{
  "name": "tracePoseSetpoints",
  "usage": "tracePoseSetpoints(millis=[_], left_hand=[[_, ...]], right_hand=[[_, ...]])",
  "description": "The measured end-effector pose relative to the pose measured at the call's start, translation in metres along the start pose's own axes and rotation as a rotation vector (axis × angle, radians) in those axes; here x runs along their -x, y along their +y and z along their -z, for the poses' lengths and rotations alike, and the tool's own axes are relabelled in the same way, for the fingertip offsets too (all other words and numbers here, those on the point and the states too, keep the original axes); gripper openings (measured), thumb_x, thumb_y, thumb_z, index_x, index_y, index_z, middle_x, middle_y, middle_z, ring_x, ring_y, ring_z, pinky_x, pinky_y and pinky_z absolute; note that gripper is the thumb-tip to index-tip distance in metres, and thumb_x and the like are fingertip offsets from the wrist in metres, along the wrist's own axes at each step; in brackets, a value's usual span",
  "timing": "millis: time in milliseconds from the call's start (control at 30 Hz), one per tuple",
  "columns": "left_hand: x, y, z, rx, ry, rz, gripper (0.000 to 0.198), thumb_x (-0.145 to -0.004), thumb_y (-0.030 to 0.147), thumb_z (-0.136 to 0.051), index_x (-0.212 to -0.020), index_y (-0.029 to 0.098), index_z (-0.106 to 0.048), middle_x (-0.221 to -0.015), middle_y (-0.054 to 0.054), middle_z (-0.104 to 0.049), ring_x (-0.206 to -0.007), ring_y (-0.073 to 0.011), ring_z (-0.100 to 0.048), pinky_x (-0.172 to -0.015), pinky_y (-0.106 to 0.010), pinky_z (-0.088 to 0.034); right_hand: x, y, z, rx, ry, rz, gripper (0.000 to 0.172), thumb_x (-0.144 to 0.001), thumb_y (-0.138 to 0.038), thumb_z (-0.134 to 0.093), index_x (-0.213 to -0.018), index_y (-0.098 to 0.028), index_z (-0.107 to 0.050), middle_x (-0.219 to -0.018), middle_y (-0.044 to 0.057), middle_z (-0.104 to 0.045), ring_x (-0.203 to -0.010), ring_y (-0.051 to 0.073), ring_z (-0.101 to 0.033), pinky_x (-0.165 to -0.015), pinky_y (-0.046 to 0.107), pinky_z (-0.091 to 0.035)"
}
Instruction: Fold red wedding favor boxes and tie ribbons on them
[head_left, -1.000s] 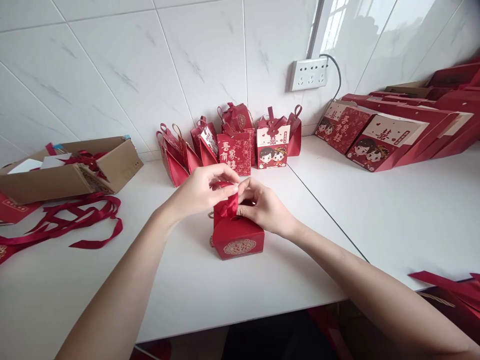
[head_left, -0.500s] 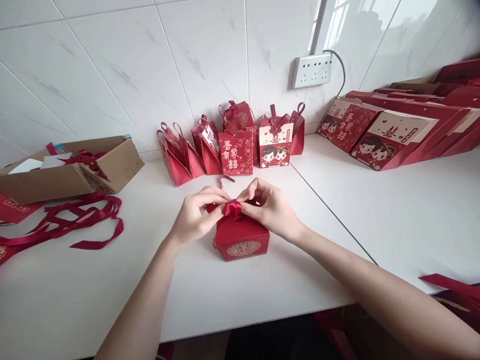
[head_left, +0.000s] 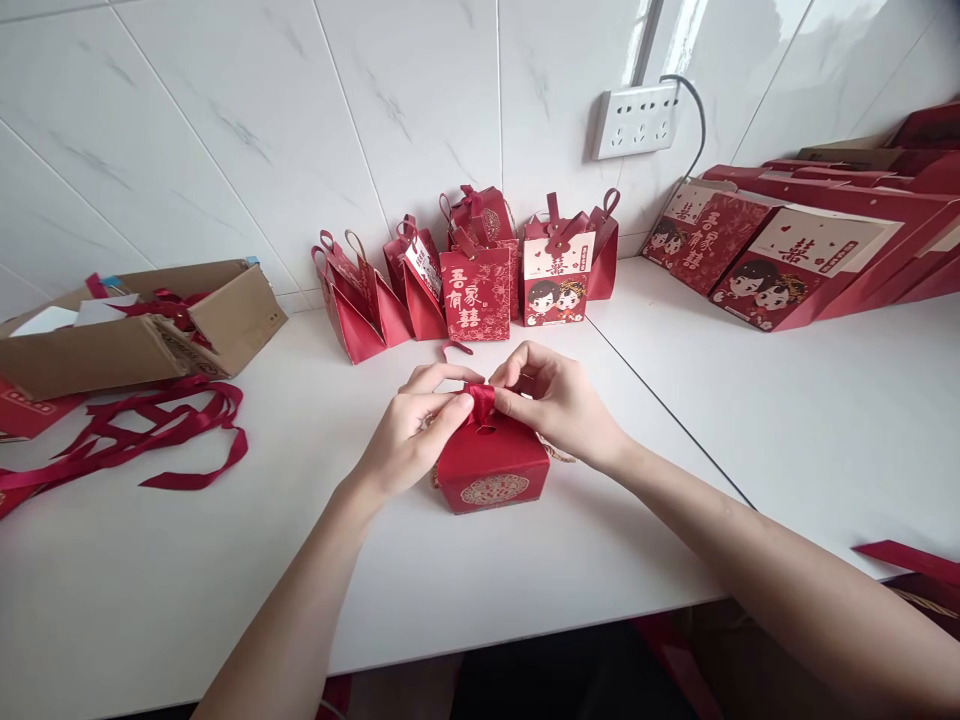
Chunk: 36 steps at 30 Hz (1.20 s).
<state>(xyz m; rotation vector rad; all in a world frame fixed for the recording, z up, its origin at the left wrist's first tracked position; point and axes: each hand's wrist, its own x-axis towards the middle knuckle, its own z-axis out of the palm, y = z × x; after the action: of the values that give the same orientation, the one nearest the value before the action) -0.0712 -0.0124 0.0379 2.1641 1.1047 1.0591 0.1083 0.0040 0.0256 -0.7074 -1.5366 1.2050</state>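
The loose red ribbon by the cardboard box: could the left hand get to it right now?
Probably, if it lets go: the left hand seems to pinch the ribbon loop on the small red box, with just tabletop between hand and loose ribbon.

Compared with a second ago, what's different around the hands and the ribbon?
The red ribbon, which stood up in a loop, now sits lower on the red box. The left hand has come down with it, thumb against it; the right hand stays at its other side. A gold cord now shows at the box's right. The red box, the bags by the wall and the cardboard carton stayed put.
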Motion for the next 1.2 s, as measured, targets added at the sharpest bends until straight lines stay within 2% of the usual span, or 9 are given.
tracePoseSetpoints(millis=[67, 133, 300, 433, 533, 733, 867, 1200], left_hand=[[0.0004, -0.0008, 0.0008, 0.014, -0.004, 0.018, 0.041, -0.092, 0.035, -0.042, -0.060, 0.019, -0.063, -0.111, -0.006, -0.064, -0.107, -0.0241, -0.055, -0.093, -0.037, -0.044], [0.0006, -0.0016, 0.0019, 0.005, 0.005, 0.026, 0.041, -0.092, 0.036, -0.043, -0.061, 0.019, -0.064, -0.111, -0.007, -0.064, -0.106, -0.0242, -0.056, -0.091, -0.036, -0.045], [0.0001, -0.0004, 0.0044, -0.041, 0.139, 0.028, 0.018, -0.082, 0.035, -0.060, -0.091, 0.021, -0.066, -0.098, -0.005, -0.065, -0.096, -0.0205, -0.059, -0.085, -0.032, -0.047], [-0.0001, 0.0044, 0.0036, -0.033, 0.157, 0.104, 0.012, -0.082, 0.031, -0.060, -0.077, 0.021, -0.063, -0.075, 0.001, -0.066, -0.071, -0.0127, -0.060, -0.064, -0.023, -0.046], [0.0000, 0.0073, 0.0027, 0.051, 0.133, 0.124, 0.013, -0.083, 0.030, -0.059, -0.074, 0.020, -0.061, -0.071, 0.002, -0.066, -0.065, -0.0103, -0.060, -0.054, -0.019, -0.043], [-0.0005, 0.0056, 0.0028, 0.195, 0.113, 0.197, 0.015, -0.082, 0.032, -0.061, -0.073, 0.019, -0.060, -0.067, 0.002, -0.066, -0.063, -0.0103, -0.059, -0.058, -0.019, -0.044], [-0.0013, 0.0053, 0.0024, 0.264, 0.096, 0.232, 0.017, -0.081, 0.034, -0.062, -0.073, 0.019, -0.060, -0.066, 0.001, -0.066, -0.061, -0.0117, -0.058, -0.055, -0.021, -0.043], [-0.0020, 0.0022, 0.0015, 0.316, 0.099, 0.288, 0.023, -0.080, 0.040, -0.062, -0.074, 0.018, -0.060, -0.064, 0.000, -0.061, -0.059, -0.0125, -0.055, -0.054, -0.023, -0.042]], right_hand=[[0.0003, -0.0019, -0.0002, 0.042, -0.010, 0.026, 0.008, -0.077, -0.018, -0.063, -0.080, -0.018, -0.056, -0.076, 0.000, -0.063, -0.065, 0.011, -0.059, -0.063, 0.026, -0.048], [0.0010, -0.0038, -0.0007, 0.116, -0.023, 0.049, 0.007, -0.079, -0.017, -0.062, -0.086, -0.016, -0.063, -0.078, 0.001, -0.064, -0.066, 0.011, -0.058, -0.063, 0.026, -0.047], [0.0023, -0.0059, -0.0002, 0.190, -0.045, 0.077, 0.011, -0.079, -0.013, -0.058, -0.082, -0.016, -0.068, -0.082, 0.002, -0.067, -0.070, 0.011, -0.059, -0.062, 0.024, -0.046], [0.0017, -0.0053, 0.0005, 0.191, -0.042, 0.082, 0.013, -0.078, -0.010, -0.056, -0.080, -0.016, -0.067, -0.080, 0.001, -0.066, -0.068, 0.010, -0.058, -0.060, 0.022, -0.046], [0.0017, -0.0052, 0.0002, 0.185, -0.043, 0.078, 0.011, -0.079, -0.012, -0.056, -0.081, -0.015, -0.066, -0.080, 0.002, -0.066, -0.067, 0.010, -0.058, -0.060, 0.022, -0.046], [0.0021, -0.0043, -0.0002, 0.172, -0.041, 0.061, 0.008, -0.079, -0.016, -0.058, -0.085, -0.015, -0.063, -0.076, 0.001, -0.065, -0.066, 0.010, -0.057, -0.061, 0.023, -0.047], [0.0022, -0.0039, 0.0001, 0.175, -0.029, 0.074, 0.009, -0.079, -0.017, -0.059, -0.087, -0.016, -0.062, -0.077, 0.001, -0.064, -0.065, 0.010, -0.057, -0.062, 0.023, -0.047], [0.0038, -0.0041, 0.0015, 0.195, -0.065, 0.089, 0.005, -0.079, -0.016, -0.059, -0.083, -0.017, -0.061, -0.077, 0.001, -0.065, -0.069, 0.011, -0.059, -0.064, 0.024, -0.049]])
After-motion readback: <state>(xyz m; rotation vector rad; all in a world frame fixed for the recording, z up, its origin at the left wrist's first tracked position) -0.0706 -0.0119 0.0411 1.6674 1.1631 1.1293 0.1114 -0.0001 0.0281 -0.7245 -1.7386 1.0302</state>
